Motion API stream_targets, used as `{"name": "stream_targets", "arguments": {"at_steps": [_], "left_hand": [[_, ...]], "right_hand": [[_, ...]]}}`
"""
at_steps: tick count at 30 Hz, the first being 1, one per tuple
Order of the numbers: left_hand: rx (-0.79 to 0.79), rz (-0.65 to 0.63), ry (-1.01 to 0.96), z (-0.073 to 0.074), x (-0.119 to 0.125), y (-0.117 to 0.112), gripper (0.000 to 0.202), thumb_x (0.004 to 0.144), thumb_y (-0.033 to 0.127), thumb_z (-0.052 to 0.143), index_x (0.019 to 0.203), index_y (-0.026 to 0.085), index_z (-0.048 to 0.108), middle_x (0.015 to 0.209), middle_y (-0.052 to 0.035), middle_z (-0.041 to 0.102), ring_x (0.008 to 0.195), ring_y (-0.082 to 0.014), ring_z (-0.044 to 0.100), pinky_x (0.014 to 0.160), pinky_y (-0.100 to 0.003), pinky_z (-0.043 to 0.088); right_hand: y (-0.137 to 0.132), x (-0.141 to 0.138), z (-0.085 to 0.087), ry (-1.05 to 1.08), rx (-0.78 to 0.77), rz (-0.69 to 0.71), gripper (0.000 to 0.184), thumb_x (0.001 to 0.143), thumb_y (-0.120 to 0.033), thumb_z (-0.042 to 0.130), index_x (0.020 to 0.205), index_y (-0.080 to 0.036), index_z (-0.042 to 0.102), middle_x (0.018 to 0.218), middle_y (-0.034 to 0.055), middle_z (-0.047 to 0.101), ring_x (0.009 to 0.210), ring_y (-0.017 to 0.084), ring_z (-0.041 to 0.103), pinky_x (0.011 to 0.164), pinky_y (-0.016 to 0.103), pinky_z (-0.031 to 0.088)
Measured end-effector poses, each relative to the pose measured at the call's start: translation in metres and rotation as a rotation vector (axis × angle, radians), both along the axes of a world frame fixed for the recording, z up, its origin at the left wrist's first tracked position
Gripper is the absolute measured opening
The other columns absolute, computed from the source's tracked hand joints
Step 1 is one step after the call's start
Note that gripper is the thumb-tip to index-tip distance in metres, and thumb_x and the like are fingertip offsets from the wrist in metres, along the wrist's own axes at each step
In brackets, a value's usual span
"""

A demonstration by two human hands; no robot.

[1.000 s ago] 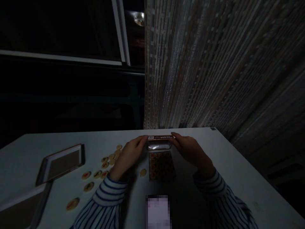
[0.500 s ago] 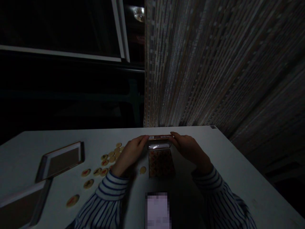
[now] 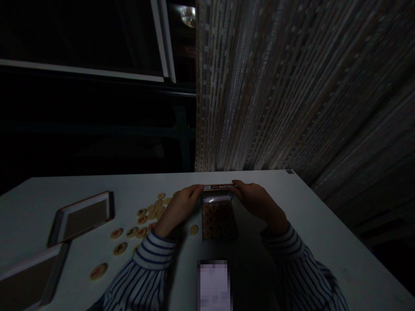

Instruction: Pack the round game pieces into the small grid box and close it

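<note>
Between my two hands is a dark reddish cardboard box piece (image 3: 218,187), its printed edge with a barcode facing me. My left hand (image 3: 182,205) pinches its left end, and my right hand (image 3: 254,199) grips the right end. Just below, on the near side, a shiny clear plastic strip (image 3: 216,199) catches the light. It borders a tray of xiangqi pieces (image 3: 219,221), packed in rows on the table. Whether the tray and the cardboard are joined is too dark to tell. A single round piece (image 3: 193,230) lies left of the tray.
Several loose xiangqi pieces (image 3: 151,214) lie scattered left of my left forearm. Two shallow open box parts (image 3: 81,217) (image 3: 30,276) rest farther left on the white table (image 3: 324,242). A phone (image 3: 214,285) with a blurred screen is at the near edge. A string curtain (image 3: 246,86) hangs behind.
The cardboard edge in my hands has dropped very slightly towards the tray. Both hands keep their grip, and the view has shifted a little.
</note>
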State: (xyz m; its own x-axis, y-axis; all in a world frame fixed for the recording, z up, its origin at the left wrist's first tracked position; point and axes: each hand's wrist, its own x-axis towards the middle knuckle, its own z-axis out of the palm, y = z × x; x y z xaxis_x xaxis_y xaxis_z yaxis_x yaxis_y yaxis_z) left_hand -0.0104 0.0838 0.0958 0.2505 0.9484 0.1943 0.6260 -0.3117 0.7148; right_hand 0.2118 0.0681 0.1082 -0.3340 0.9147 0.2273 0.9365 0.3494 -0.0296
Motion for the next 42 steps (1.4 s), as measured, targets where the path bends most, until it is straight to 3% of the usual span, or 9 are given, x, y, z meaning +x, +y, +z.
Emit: {"name": "stream_targets", "arguments": {"at_steps": [10,24,42], "left_hand": [[-0.041,0.015,0.090,-0.0024,0.0015,0.0015,0.051,0.084,0.049,0.028,0.103,0.018,0.063,0.102,-0.0080,0.066,0.097,-0.0225,0.059,0.086,-0.030,0.040],[-0.044,-0.024,0.095,-0.0057,0.0013,0.0022,0.050,0.085,0.048,0.026,0.102,0.019,0.062,0.100,-0.0069,0.066,0.094,-0.0223,0.058,0.085,-0.030,0.040],[-0.078,-0.068,0.130,-0.0065,-0.0031,0.0010,0.050,0.085,0.049,0.025,0.102,0.019,0.061,0.099,-0.0074,0.065,0.093,-0.0222,0.057,0.086,-0.033,0.039]], "right_hand": [[-0.0004,0.0005,0.0002,-0.044,-0.062,-0.006,0.039,0.092,-0.040,0.024,0.115,-0.018,0.046,0.090,0.0102,0.067,0.081,0.022,0.063,0.064,0.029,0.043],[-0.0035,0.0017,0.0058,-0.087,-0.168,-0.031,0.039,0.092,-0.042,0.022,0.113,-0.021,0.046,0.091,0.0088,0.066,0.083,0.020,0.062,0.065,0.027,0.040],[-0.0090,0.0031,0.0057,-0.110,-0.153,0.001,0.036,0.091,-0.043,0.026,0.104,-0.019,0.050,0.081,0.0075,0.065,0.075,0.020,0.062,0.057,0.026,0.037]]}}
